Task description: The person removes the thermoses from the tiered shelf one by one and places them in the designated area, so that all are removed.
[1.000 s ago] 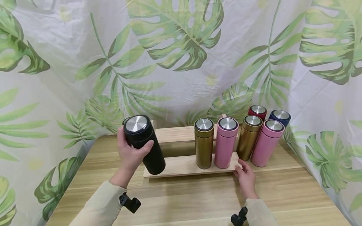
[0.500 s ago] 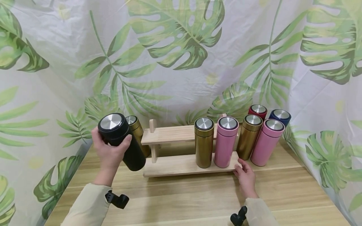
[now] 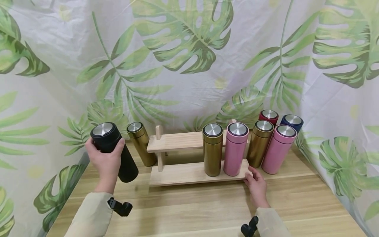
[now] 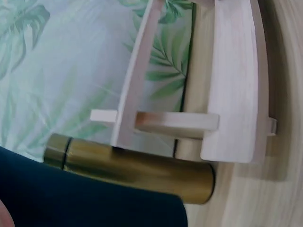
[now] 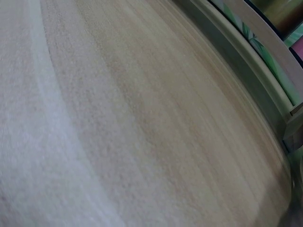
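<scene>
Aloft at the wooden shelf's [image 3: 174,173] 9 o'clock, a black bottle [image 3: 127,166] rides lid uppermost in a person's left hand [image 3: 105,161], apparently clear of the bench [image 3: 192,207]. The left grip curls thumb and fingers around the upper body, just below the silver-topped lid. At 4 o'clock, the right hand [image 3: 257,188] pinches the front corner of the shelf's lower board; its own wrist view does not show the fingers clearly.

The bottle looks stiff and hard-walled, likely sturdy but dentable, and its smooth side could slip under a loose hold. Whether it is full does not show, so its weight is a guess, probably moderate. The straight body, below the lid seam, seems the safest place to take hold, as a lid might twist.

Just beyond, at 10 o'clock, a gold bottle [image 3: 143,146] stands beside the shelf's end. Toward 3 o'clock on the lower board, a second gold bottle [image 3: 212,154] and a pink bottle [image 3: 235,153] stand side by side, near the right hand.
</scene>
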`<state>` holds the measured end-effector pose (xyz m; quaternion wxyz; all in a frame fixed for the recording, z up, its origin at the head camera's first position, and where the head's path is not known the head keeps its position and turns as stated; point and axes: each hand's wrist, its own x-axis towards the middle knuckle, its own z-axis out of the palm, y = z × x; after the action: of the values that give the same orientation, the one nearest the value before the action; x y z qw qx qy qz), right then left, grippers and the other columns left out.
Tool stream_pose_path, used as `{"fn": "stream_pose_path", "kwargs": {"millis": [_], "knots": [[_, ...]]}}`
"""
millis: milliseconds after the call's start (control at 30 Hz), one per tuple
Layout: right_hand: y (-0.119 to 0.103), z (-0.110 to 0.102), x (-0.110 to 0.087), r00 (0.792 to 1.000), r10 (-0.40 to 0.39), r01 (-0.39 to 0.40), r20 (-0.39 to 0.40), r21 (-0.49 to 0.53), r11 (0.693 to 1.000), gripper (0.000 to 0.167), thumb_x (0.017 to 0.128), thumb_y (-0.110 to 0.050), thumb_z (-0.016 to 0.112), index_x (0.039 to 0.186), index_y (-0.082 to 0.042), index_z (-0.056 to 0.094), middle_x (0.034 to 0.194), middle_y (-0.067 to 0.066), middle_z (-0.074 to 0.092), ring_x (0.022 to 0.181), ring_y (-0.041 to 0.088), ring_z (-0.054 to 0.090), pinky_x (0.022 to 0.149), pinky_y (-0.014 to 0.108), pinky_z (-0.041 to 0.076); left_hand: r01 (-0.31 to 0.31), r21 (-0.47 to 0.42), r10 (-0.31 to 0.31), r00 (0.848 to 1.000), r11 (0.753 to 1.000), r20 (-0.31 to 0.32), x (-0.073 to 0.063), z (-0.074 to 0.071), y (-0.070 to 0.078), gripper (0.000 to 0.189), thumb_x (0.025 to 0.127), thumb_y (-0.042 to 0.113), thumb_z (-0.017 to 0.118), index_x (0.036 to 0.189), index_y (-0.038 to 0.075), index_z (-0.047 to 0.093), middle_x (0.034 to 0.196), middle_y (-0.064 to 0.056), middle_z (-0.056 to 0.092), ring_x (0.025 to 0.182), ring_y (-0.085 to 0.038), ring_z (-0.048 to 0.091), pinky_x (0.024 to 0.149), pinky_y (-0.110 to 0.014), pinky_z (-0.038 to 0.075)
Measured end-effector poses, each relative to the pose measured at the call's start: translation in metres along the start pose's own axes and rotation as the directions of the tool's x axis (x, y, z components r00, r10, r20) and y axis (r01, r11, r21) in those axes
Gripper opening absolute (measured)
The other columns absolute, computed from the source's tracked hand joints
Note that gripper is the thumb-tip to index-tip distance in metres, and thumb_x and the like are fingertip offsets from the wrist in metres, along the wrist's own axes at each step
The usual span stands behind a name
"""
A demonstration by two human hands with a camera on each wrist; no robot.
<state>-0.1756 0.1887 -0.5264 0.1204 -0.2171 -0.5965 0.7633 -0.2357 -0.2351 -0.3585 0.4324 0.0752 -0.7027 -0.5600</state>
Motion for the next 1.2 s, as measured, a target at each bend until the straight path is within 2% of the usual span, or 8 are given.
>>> {"fn": "stream_pose_path", "kwargs": {"millis": [267, 567, 733, 1000, 1200], "knots": [[-0.001, -0.002, 0.000, 1.000, 0.007, -0.007, 0.002, 0.003, 1.000, 0.045, 0.094, -0.003, 0.049, 0.136, 0.005, 0.037, 0.139, 0.020, 0.036, 0.086, -0.009, 0.052, 0.075, 0.010, 0.049, 0.076, 0.017, -0.076, 0.997, 0.997, 0.023, 0.008, 0.004, -0.023, 0.073, 0.067, 0.017, 0.082, 0.128, 0.021, 0.041, 0.123, 0.004, 0.046, 0.110, -0.009, 0.046, 0.092, -0.022, 0.039], [0.000, -0.002, 0.002, 1.000, 0.009, -0.009, 0.007, -0.005, 1.000, 0.043, 0.093, -0.002, 0.048, 0.135, 0.004, 0.038, 0.140, 0.017, 0.037, 0.085, -0.007, 0.052, 0.076, 0.011, 0.050, 0.159, 0.037, -0.160, 0.986, 0.987, 0.049, 0.015, 0.014, -0.044, 0.073, 0.071, 0.018, 0.080, 0.131, 0.023, 0.038, 0.128, -0.001, 0.044, 0.115, -0.011, 0.043, 0.099, -0.024, 0.036], [0.001, -0.003, 0.003, 1.000, 0.001, -0.001, 0.011, -0.009, 1.000, 0.043, 0.093, -0.002, 0.048, 0.135, 0.005, 0.038, 0.140, 0.017, 0.037, 0.085, -0.007, 0.052, 0.075, 0.011, 0.050, 0.223, 0.044, -0.226, 0.973, 0.974, 0.054, 0.015, 0.017, -0.052, 0.075, 0.071, 0.018, 0.079, 0.132, 0.022, 0.035, 0.132, -0.002, 0.043, 0.118, -0.012, 0.042, 0.101, -0.025, 0.034], [0.002, -0.002, 0.004, 1.000, -0.005, 0.005, 0.005, -0.001, 1.000, 0.042, 0.093, -0.001, 0.047, 0.134, 0.004, 0.040, 0.140, 0.016, 0.038, 0.086, -0.008, 0.054, 0.075, 0.011, 0.050, 0.268, 0.138, -0.280, 0.957, 0.953, 0.071, 0.017, 0.020, -0.061, 0.076, 0.074, 0.022, 0.076, 0.134, 0.022, 0.030, 0.136, -0.004, 0.042, 0.122, -0.017, 0.041, 0.104, -0.031, 0.034], [0.000, -0.001, 0.003, 1.000, -0.002, 0.002, 0.004, -0.001, 1.000, 0.042, 0.093, -0.001, 0.048, 0.134, 0.005, 0.040, 0.139, 0.018, 0.038, 0.086, -0.006, 0.053, 0.076, 0.011, 0.050, 0.297, 0.153, -0.309, 0.949, 0.943, 0.064, 0.017, 0.022, -0.066, 0.077, 0.074, 0.019, 0.075, 0.135, 0.021, 0.029, 0.135, -0.006, 0.043, 0.121, -0.019, 0.043, 0.103, -0.033, 0.036]]}}
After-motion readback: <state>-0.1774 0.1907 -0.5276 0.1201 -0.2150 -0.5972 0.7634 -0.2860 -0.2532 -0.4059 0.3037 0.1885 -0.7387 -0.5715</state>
